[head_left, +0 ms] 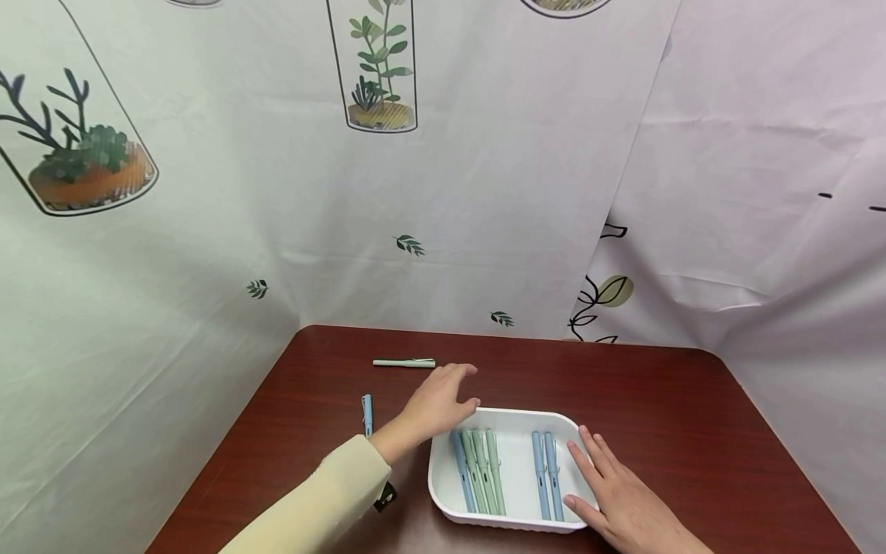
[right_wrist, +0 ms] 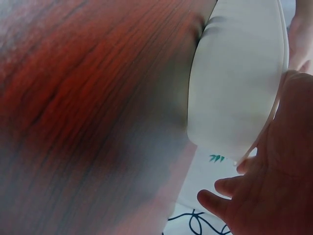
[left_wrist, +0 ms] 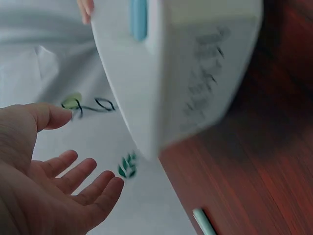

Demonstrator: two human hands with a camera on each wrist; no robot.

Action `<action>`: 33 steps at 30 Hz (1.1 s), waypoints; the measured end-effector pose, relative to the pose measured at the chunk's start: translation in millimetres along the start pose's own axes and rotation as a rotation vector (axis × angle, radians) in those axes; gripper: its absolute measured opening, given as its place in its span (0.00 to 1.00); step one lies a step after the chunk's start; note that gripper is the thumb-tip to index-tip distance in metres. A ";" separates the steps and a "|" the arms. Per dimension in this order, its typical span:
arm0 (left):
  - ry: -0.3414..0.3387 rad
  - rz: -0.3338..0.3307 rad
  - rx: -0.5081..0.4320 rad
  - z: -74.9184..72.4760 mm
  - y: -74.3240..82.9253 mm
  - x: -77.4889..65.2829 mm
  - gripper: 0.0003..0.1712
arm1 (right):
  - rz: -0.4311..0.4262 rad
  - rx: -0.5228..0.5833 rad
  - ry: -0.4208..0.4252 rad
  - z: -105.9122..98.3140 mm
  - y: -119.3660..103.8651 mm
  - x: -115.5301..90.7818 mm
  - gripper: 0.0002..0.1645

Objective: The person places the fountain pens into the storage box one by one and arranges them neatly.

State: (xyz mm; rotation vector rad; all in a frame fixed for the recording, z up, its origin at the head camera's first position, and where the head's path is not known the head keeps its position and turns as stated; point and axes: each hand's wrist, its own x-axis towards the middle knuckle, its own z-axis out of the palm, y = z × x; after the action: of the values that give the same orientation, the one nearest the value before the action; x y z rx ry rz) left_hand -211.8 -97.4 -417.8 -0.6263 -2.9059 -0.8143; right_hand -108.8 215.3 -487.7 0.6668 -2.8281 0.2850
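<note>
A white tray [head_left: 515, 419] holds slim pens in two groups. On its left side lie a blue pen [head_left: 462, 473] and three green pens [head_left: 483, 469]; to the right are two blue pens [head_left: 548, 477]. Over the tray's back left corner is my left hand [head_left: 439, 400], its thumb and fingers spread apart with nothing between them. The left wrist view shows that hand [left_wrist: 63, 181] beside the tray wall [left_wrist: 205, 83]. My right hand [head_left: 619, 492] rests along the tray's right rim with fingers extended; the right wrist view shows it [right_wrist: 274, 156] against the tray's outer side [right_wrist: 239, 73].
A pale green pen [head_left: 404, 363] lies on the dark red table [head_left: 657, 392] behind the left hand. Another blue pen [head_left: 368, 412] is partly hidden by the left forearm. Close to the sleeve sits a small black object [head_left: 384, 497]. Printed white cloth [head_left: 471, 200] hangs around the table.
</note>
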 end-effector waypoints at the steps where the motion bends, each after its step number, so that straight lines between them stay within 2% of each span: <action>1: 0.008 0.012 0.012 -0.3 -5.0 1.0 0.29 | 0.000 0.002 0.001 0.1 -0.1 -0.1 0.47; 7: 0.051 0.056 0.122 -1.6 -35.8 7.2 0.30 | 0.011 0.008 -0.008 -0.4 -0.7 -0.2 0.47; 14: 0.043 -0.001 0.213 -1.5 -70.5 12.4 0.34 | 0.001 -0.014 0.014 0.1 -0.3 -0.6 0.47; 23: 0.015 -0.053 0.241 -2.3 -104.4 21.5 0.36 | -0.008 -0.024 0.016 -0.6 0.0 -0.7 0.46; 29: 0.024 -0.079 0.244 0.0 -121.5 28.4 0.35 | 0.014 -0.009 -0.017 -2.2 -1.3 0.3 0.46; 33: 0.006 -0.101 0.257 1.2 -128.8 32.5 0.35 | 0.033 0.006 -0.036 -2.8 -2.3 0.5 0.47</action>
State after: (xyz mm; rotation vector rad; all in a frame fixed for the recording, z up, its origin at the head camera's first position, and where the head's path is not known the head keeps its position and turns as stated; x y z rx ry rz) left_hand -292.8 -185.0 -476.1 -0.4557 -2.9857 -0.4374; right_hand -107.7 213.7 -484.5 0.6329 -2.8764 0.2904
